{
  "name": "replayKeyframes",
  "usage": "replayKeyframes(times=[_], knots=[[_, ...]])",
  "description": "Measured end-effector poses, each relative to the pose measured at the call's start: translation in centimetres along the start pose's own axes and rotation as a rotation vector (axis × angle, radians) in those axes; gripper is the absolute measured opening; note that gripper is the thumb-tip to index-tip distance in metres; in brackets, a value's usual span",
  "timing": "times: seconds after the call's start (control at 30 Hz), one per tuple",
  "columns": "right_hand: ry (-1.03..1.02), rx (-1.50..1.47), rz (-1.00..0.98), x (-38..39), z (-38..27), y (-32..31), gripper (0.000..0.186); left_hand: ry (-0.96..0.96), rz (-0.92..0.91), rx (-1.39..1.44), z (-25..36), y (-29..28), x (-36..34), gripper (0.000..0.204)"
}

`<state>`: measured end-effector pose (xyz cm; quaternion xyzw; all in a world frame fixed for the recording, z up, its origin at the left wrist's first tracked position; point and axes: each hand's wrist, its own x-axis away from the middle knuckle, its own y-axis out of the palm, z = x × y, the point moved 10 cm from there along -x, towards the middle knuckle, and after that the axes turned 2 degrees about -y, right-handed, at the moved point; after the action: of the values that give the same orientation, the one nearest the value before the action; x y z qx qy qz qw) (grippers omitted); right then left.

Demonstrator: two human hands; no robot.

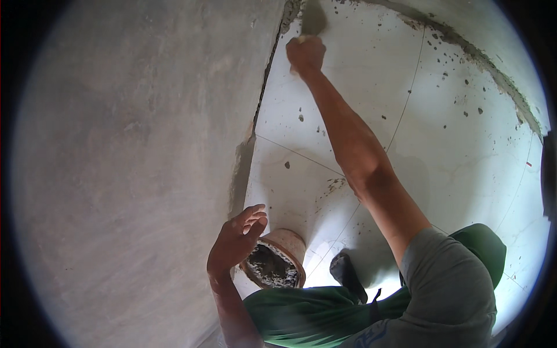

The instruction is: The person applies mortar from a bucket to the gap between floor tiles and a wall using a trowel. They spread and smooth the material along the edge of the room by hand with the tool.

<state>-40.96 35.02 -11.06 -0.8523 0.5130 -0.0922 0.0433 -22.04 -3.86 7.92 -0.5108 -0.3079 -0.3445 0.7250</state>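
Observation:
My right arm reaches far up to the corner by the grey wall. There my right hand (306, 53) is closed in a fist round what looks like a trowel; a bit of pale yellowish handle shows. A smooth grey patch just beyond the fist, perhaps its blade (314, 18), is blurred. Nearer, my left hand (235, 240) hangs beside the wall with nothing in it, its fingers loosely bent and the thumb apart. Just right of that hand stands a round, reddish-brown bucket (295, 242) with wet grey mortar (270, 267) in it.
A plastered grey wall (139, 162) fills the left side. White floor tiles (360, 75) with thin joints carry scattered mortar crumbs (301, 118). Rough mortar (484, 61) edges the floor at the far right. My dark shoe (346, 272) stands right of the bucket.

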Motion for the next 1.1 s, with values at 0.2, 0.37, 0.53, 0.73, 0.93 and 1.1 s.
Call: replayKeyframes(times=[0.2, 0.37, 0.53, 0.73, 0.93, 1.1], knots=[[0.249, -0.331, -0.193, -1.8, 0.6, 2.4, 0.02, 0.017, 0.017, 0.088, -0.7, 0.0, -0.1, 0.043], [0.248, -0.49, -0.26, -1.5, 0.9, 2.1, 0.021, 0.02, 0.024, 0.106, -0.8, -0.2, -1.0, 0.047], [0.316, -0.854, -0.449, 3.4, -2.0, 0.7, 0.021, 0.027, -0.03, 0.074, 0.3, 0.5, -1.8, 0.048], [0.164, -0.701, -0.171, 8.4, -4.0, -7.1, 0.024, 0.029, -0.014, 0.098, 0.1, 0.2, -1.7, 0.048], [-0.128, 0.171, 0.389, 10.0, -0.9, -6.5, 0.016, -0.007, -0.017, 0.106, -0.4, 0.2, -1.8, 0.045], [-0.174, -0.124, 0.164, 8.9, -3.9, -3.9, 0.021, -0.011, -0.048, 0.073, -1.4, 0.7, -1.4, 0.044]])
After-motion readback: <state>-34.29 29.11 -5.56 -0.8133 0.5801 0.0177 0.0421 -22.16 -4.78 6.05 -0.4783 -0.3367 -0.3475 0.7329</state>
